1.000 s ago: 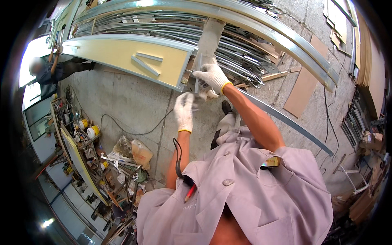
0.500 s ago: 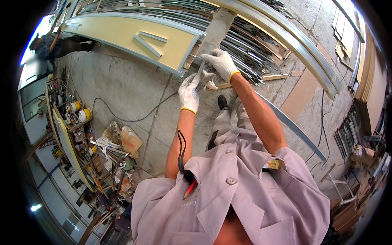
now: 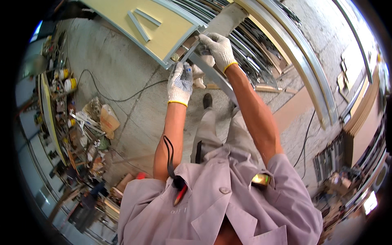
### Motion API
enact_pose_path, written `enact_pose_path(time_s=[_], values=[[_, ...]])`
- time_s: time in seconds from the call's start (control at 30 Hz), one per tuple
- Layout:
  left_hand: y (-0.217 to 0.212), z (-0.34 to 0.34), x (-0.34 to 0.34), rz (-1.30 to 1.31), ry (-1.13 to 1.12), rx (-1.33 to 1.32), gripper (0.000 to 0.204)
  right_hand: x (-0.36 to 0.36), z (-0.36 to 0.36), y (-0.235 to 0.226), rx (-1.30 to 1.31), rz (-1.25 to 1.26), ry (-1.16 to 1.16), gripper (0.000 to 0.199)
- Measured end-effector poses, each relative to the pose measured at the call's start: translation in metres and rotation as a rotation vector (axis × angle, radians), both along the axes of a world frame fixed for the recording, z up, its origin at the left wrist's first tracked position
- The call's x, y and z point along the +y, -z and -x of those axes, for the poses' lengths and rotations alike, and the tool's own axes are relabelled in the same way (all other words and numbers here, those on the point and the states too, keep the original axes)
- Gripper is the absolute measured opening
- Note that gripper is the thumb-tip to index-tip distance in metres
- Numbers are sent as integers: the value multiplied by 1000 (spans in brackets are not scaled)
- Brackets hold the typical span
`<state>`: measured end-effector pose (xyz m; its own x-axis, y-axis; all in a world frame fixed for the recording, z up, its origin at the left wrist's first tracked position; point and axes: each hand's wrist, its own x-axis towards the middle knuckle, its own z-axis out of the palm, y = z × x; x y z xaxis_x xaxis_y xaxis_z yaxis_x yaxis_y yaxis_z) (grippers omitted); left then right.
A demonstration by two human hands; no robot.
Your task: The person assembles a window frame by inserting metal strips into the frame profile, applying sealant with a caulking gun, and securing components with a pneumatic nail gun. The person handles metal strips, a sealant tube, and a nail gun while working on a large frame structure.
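Note:
Both my hands wear white knit gloves with yellow cuffs. My right hand (image 3: 219, 48) is closed around the upper end of a long grey metal strip (image 3: 216, 78) that runs down and right past my forearm. My left hand (image 3: 181, 81) sits just below and to the left, fingers curled beside the strip's lower edge; whether it grips the strip is unclear. Right above both hands lies a yellow panel with a pale blue frame (image 3: 161, 30), its corner touching the strip's top end.
Curved metal rails (image 3: 302, 61) and stacked metal profiles (image 3: 253, 53) lie on the concrete floor ahead. A black cable (image 3: 118, 98) snakes across the floor. Cans, scrap and tools crowd a bench (image 3: 61, 106) on the left. More racks stand at right (image 3: 339, 163).
Both hands have risen toward the panel's corner with the strip, and the view has tilted so the panel sits closer to the top edge.

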<state>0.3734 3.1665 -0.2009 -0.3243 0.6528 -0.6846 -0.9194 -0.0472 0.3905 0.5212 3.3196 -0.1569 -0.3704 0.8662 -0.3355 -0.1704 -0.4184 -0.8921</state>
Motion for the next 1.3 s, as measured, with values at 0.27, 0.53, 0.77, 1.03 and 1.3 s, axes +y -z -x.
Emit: enact_pose_path(time_s=[0.27, 0.53, 0.77, 1.03, 1.3], values=[[-13, -29, 20, 122, -87, 240, 22, -11, 7, 8, 50, -27, -25, 42], [-40, -56, 36, 166, -223, 338, 28, -17, 4, 12, 79, -80, -28, 43], [-34, -49, 39, 123, -190, 360, 23, -11, 12, 27, 82, -108, 22, 37], [-35, -65, 40, 60, -165, 380, 18, -8, 16, 31, 98, -134, 47, 42], [-34, -120, 12, 95, -247, 581, 42, -5, 11, 33, 177, -151, -5, 32]])
